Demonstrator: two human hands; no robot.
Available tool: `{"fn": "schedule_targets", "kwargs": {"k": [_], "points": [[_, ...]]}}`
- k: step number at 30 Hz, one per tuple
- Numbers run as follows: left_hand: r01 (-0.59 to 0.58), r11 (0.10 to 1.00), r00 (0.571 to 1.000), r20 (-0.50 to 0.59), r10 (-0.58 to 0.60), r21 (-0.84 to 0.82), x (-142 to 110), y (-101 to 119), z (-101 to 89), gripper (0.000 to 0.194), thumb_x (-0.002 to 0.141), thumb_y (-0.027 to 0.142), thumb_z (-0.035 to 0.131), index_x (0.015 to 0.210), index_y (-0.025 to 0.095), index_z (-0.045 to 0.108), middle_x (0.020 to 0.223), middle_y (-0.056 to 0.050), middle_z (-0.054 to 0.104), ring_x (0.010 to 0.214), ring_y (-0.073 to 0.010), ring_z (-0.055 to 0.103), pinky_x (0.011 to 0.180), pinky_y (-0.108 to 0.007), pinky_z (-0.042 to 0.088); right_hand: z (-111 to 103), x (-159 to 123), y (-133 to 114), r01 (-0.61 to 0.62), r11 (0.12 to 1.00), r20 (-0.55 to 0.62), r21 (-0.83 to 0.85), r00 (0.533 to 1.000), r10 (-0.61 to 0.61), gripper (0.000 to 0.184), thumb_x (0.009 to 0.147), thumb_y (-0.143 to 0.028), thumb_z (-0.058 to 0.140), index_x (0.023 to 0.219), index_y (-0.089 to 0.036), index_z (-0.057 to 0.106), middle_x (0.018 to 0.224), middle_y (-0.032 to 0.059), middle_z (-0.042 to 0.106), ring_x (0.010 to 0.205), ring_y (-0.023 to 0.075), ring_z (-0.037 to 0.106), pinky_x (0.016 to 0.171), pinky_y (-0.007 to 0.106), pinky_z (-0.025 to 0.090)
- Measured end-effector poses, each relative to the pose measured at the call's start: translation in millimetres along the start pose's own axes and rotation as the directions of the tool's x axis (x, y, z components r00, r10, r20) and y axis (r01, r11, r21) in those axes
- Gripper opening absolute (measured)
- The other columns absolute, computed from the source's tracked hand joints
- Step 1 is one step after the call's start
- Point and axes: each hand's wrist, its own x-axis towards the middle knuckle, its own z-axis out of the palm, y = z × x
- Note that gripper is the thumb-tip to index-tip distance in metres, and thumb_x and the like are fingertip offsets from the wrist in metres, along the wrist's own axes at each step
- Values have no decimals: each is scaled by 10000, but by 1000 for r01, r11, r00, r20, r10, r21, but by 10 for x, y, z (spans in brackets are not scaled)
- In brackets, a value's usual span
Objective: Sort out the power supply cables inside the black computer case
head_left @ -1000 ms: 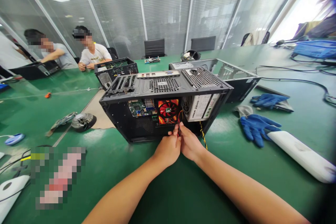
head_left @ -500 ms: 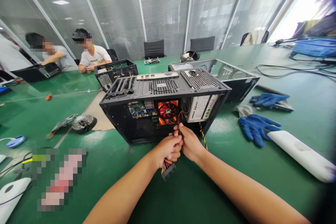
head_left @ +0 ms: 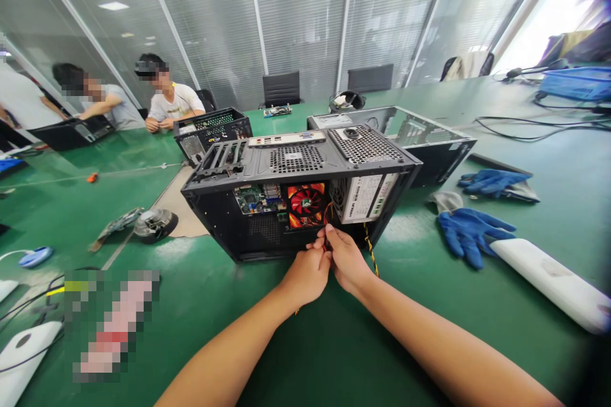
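Note:
A black computer case lies before me with its side open. Inside it are a green motherboard, a red cooling fan and a white-labelled power supply. My left hand is closed around a bundle of power cables in front of the opening. Beside it, touching, my right hand pinches the same bundle higher up. Most of the bundle and its connector are hidden by my fingers. A yellow and black cable hangs from the case behind my right wrist.
Blue gloves and a white elongated device lie to the right. Behind stand another open case and a smaller black one. A metal round part rests at left. Two people sit at the far left; another stands there.
My left hand has turned over, so its back now faces me and the black multi-pin connector below it has gone out of sight. My right hand stays nearly in place.

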Motion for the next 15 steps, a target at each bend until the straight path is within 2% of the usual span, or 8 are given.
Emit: {"fn": "schedule_targets", "kwargs": {"k": [2,4,11,15], "points": [[-45,993,999,1,45,110,-5,-13,-3,278,902,241,352,1027,149,583,1062,-134,646,995,-257,611,885,-367,455,-1,-4,4,3,1000,-9,0,1000,-3,379,675,-547,709,702,-191,582,557,-8,610,635,181,637,558,269,459],[-42,989,999,20,40,142,-5,-22,-12,294,912,248,340,1033,147,588,1071,-134,649,995,-255,618,875,-354,462,-8,-1,10,-2,1000,-14,-1,1000,2,383,672,-553,708,699,-191,582,559,-4,611,651,188,641,572,275,467],[35,989,995,83,-47,141,29,-52,-52,308,915,271,337,853,149,613,790,-78,664,720,-205,631,669,-302,456,-44,17,4,26,998,-30,-55,999,-27,389,652,-532,727,774,-173,640,659,26,663,659,186,631,631,307,477],[42,994,996,72,-49,100,38,-68,-23,290,905,267,351,842,149,608,807,-78,663,726,-196,620,667,-293,439,-60,7,-21,15,998,-21,-61,1000,-16,374,659,-512,726,808,-180,645,624,11,645,662,192,630,626,315,469]]}}
